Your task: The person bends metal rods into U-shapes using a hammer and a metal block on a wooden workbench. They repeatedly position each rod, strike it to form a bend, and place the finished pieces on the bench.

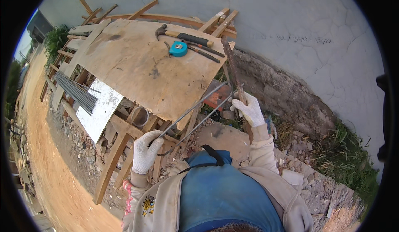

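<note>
My left hand [146,152], in a white knit glove, is closed around the near end of a bent steel rod [187,112]. The thin grey rod doubles back in a long, narrow loop, its two sides running away to the right. At its far end my right hand [249,110], also gloved, is closed with the fingers curled at the rod. A rusty brown bar [235,68] passes right beside those fingers, slanting across the board's right edge; whether the hand also touches it I cannot tell.
A plywood board [124,61] on a timber frame bears a claw hammer [183,36], a teal tape measure [178,49] and pincers with dark handles [203,52]. Straight steel rods [77,93] lie on a white panel [99,120]. Rubble [299,165] and a grey wall [291,20] border the right.
</note>
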### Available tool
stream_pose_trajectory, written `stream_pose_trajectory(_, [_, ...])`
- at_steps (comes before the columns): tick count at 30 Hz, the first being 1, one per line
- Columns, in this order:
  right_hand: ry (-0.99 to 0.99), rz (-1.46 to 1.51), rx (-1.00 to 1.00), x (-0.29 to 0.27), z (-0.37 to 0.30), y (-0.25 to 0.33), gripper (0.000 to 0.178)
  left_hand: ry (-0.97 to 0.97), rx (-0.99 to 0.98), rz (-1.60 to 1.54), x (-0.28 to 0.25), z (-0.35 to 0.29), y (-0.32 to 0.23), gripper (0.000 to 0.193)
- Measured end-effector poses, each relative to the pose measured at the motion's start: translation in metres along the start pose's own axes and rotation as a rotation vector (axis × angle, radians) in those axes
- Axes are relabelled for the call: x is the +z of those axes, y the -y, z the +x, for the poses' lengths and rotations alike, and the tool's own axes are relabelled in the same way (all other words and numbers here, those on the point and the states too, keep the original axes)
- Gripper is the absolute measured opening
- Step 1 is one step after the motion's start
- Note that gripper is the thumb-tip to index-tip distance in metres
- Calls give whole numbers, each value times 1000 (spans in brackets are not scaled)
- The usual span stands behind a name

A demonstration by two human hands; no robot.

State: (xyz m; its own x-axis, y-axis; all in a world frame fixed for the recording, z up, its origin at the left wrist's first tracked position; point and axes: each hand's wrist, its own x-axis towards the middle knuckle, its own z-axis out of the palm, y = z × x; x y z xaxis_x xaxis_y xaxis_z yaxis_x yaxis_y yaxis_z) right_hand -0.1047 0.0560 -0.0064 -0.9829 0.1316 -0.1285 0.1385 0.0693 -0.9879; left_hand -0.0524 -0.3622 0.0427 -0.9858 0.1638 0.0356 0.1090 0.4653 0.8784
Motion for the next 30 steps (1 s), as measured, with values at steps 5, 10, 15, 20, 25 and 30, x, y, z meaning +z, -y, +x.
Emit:
stream_pose_trajectory(5, [33,128,-141,-4,16,2,48,48,384,331,-25,30,-36,25])
stream_pose_trajectory(10, [161,611,-182,-17,21,-4,50,82,774,819,-35,80,-48,21])
stream_pose_trajectory(15, [9,776,-38,-17,18,-24,30,153,985,978,-29,138,-32,17])
stream_pose_trajectory(20, [-168,498,68,-11,11,-30,21,146,1131,976,-13,193,-1,17])
stream_pose_trajectory(25, [-255,338,67,14,-7,-22,22,59,934,972,6,236,35,17])
stream_pose_trajectory(30, [-307,267,68,55,-26,-18,21,59,743,884,12,264,64,15])
